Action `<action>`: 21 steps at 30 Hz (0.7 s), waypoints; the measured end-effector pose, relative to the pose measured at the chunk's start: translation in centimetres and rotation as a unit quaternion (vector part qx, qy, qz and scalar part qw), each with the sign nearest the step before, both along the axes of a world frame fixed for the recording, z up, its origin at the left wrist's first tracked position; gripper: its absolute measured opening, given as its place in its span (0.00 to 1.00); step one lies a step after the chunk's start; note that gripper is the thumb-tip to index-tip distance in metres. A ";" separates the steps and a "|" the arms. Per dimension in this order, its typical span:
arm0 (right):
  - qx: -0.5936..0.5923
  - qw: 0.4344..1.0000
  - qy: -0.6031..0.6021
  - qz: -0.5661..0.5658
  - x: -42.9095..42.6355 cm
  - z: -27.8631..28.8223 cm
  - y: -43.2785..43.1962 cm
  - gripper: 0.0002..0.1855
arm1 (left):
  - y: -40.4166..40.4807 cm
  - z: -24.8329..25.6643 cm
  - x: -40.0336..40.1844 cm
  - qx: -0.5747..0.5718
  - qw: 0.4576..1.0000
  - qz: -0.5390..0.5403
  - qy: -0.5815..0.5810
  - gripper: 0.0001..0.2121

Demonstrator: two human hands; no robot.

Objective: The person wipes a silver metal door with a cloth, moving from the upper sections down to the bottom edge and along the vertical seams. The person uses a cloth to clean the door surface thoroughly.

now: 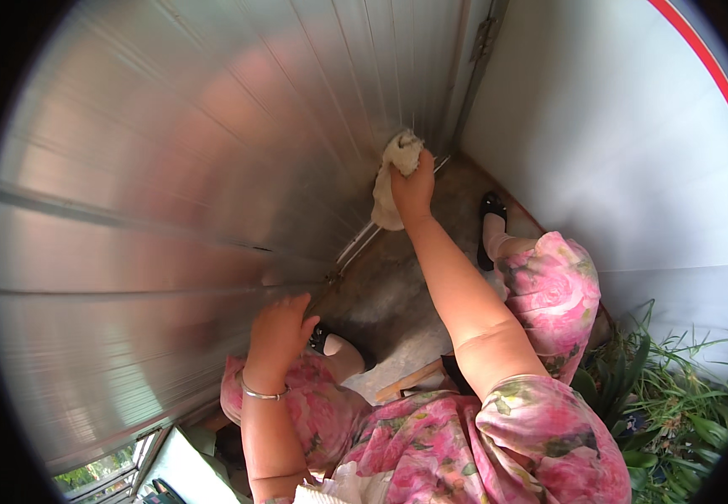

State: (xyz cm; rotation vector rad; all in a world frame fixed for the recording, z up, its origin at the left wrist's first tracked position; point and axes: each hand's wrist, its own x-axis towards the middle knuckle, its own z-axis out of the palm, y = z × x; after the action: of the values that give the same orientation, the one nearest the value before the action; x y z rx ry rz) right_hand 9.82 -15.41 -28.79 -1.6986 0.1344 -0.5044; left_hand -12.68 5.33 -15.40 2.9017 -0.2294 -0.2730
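Observation:
My right hand (415,186) grips a crumpled, off-white cloth (389,195) against or very near the lower part of a ribbed metal door (231,157). Part of the cloth hangs down below my fingers. My left hand (280,337) is raised near the door's other side, its fingers apart and nothing in it; whether it touches the metal I cannot tell. A silver bangle (266,395) circles my left wrist. Blurred pink reflections show in the door's shiny surface.
A hinge (483,39) joins the door side to a white wall (590,126). Green potted plants (672,409) crowd the lower right. My feet in black shoes (493,205) rest on the concrete floor (395,296). Part of a wooden stool or chair (409,380) shows beneath me.

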 end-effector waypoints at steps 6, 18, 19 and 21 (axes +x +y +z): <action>0.054 0.984 0.169 -0.010 -0.2 -9.2 0.4 0.28 | -0.9 1.5 0.4 0.000 0.999 0.017 0.030 0.18; 0.142 0.949 0.279 0.034 0.4 -14.4 -0.1 0.30 | -0.8 1.4 0.2 -0.009 0.999 0.030 0.033 0.17; 0.126 0.964 0.234 0.023 0.8 -13.2 -0.4 0.30 | -0.7 1.1 0.2 -0.011 0.999 0.029 0.031 0.17; 0.083 0.986 0.143 0.004 1.5 -9.6 -1.2 0.29 | -0.4 0.8 0.1 -0.014 0.999 0.027 0.026 0.18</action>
State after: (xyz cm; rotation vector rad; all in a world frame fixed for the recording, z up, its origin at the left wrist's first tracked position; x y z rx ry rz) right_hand 11.37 -16.61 -38.34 -1.5994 0.3670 -0.2346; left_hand -12.54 4.94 -14.64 2.8643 -0.1453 -0.3336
